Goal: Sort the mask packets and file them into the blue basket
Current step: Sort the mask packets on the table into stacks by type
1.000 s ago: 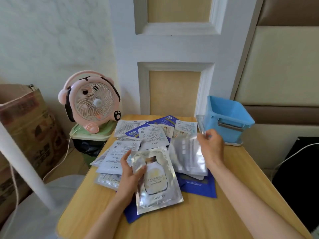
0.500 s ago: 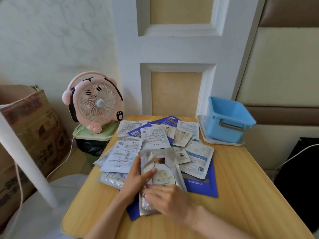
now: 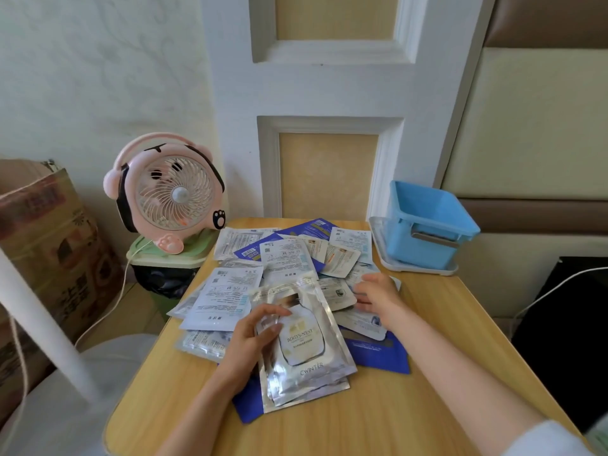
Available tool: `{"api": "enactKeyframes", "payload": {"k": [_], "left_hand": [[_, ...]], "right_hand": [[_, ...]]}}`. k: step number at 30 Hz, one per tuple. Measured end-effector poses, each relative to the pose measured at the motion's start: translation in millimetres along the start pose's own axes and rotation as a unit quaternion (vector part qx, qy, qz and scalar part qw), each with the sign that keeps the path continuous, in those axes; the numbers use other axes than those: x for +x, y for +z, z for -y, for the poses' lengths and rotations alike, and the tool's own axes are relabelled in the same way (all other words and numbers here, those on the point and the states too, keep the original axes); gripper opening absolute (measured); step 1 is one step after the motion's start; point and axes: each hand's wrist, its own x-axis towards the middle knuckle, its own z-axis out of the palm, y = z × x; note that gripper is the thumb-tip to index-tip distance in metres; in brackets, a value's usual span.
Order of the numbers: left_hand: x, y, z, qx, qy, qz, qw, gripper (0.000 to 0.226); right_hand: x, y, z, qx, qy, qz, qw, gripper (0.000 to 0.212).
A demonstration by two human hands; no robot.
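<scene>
A stack of silver mask packets point(image 3: 306, 343) printed "BIRD'S NEST" lies at the near middle of the wooden table point(image 3: 411, 416). My left hand point(image 3: 253, 340) grips its left edge, thumb on top. My right hand point(image 3: 378, 292) lies flat, fingers apart, on white mask packets point(image 3: 335, 289) to the right of the stack. More white packets point(image 3: 227, 291) and dark blue packets point(image 3: 378, 355) are spread across the table's middle and far side. The blue basket point(image 3: 427, 225) stands on a clear tray point(image 3: 391, 261) at the far right corner and looks to hold nothing.
A pink desk fan point(image 3: 167, 192) stands on a green bin point(image 3: 164, 258) left of the table. A cardboard box point(image 3: 49, 245) is at far left, a white pole point(image 3: 42, 320) in front of it. A dark object with a white cable point(image 3: 559, 324) sits on the right.
My right hand left the silver stack and moved up and right onto the white packets. The silver stack has grown thicker. My left hand stays on its left edge.
</scene>
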Motion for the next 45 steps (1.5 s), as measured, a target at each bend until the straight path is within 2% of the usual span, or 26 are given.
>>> {"api": "enactKeyframes", "payload": {"k": [2, 5, 11, 17, 20, 22, 24, 26, 28, 30, 32, 33, 35, 37, 38, 40, 41, 42, 43, 44, 45], "left_hand": [[-1, -2, 1, -0.005, -0.014, -0.002, 1.0, 0.022], [-2, -3, 1, -0.018, -0.019, 0.005, 1.0, 0.018], [0, -1, -1, -0.012, -0.018, 0.02, 1.0, 0.02], [-3, 3, -11, 0.054, -0.029, 0.02, 0.998, 0.022], [-3, 16, -22, 0.033, -0.037, 0.046, 0.998, 0.032], [-4, 38, -27, 0.027, -0.031, 0.05, 0.998, 0.039], [-6, 63, -31, 0.034, -0.041, 0.043, 0.998, 0.04], [-8, 82, -30, 0.037, -0.053, 0.043, 0.997, 0.036], [-10, 92, -30, 0.053, -0.041, 0.071, 0.995, 0.042], [-9, 92, -28, 0.103, -0.019, 0.101, 0.989, 0.055], [-8, 79, -26, 0.214, 0.028, 0.062, 0.975, 0.05], [-8, 69, -25, 0.292, 0.071, 0.004, 0.954, 0.044], [-2, 43, -18, 0.419, 0.142, -0.12, 0.889, 0.04], [1, 19, -13, 0.499, 0.112, -0.161, 0.844, 0.059], [1, 10, -13, 0.513, 0.063, -0.135, 0.845, 0.075], [-5, -3, -12, 0.52, -0.026, -0.019, 0.854, 0.113], [-9, -10, -11, 0.521, -0.03, 0.033, 0.852, 0.127], [-12, -17, -8, 0.519, -0.015, 0.072, 0.852, 0.132], [-15, -23, -6, 0.503, -0.002, 0.096, 0.859, 0.125], [-18, -27, -5, 0.492, 0.023, 0.114, 0.863, 0.109], [-20, -29, -7, 0.506, 0.06, 0.119, 0.852, 0.087]], "right_hand": [[-4, -1, -3, 0.01, 0.005, 0.027, 1.0, 0.045], [-9, -4, -6, -0.046, -0.007, 0.04, 0.998, 0.044], [-19, -18, -6, -0.081, -0.002, 0.083, 0.993, 0.047], [-26, -35, -12, -0.104, -0.012, 0.087, 0.991, 0.044], [-30, -42, -14, -0.121, -0.078, 0.027, 0.989, 0.026], [-39, -46, -10, -0.072, -0.136, 0.01, 0.988, 0.017], [-48, -53, -5, -0.027, -0.121, 0.106, 0.987, 0.03], [-55, -59, -8, -0.051, -0.098, 0.186, 0.976, 0.033], [-57, -66, -15, -0.046, -0.098, 0.166, 0.98, 0.038], [-60, -76, -20, -0.02, -0.088, 0.102, 0.991, 0.037], [-62, -90, -23, -0.004, -0.069, 0.061, 0.996, 0.034], [-63, -97, -25, -0.006, -0.063, 0.047, 0.997, 0.033], [-65, -107, -30, -0.017, -0.051, 0.026, 0.998, 0.03], [-68, -109, -35, -0.027, -0.045, 0.011, 0.999, 0.028], [-69, -108, -37, -0.024, -0.046, 0.001, 0.999, 0.027], [-68, -103, -40, 0.0, -0.047, -0.028, 0.998, 0.026], [-68, -100, -40, 0.012, -0.048, -0.042, 0.998, 0.025], [-68, -95, -40, 0.022, -0.052, -0.051, 0.997, 0.024], [-68, -91, -39, 0.028, -0.056, -0.051, 0.997, 0.023], [-68, -86, -39, 0.026, -0.062, -0.045, 0.997, 0.024], [-69, -80, -40, 0.011, -0.07, -0.04, 0.997, 0.026]]}}
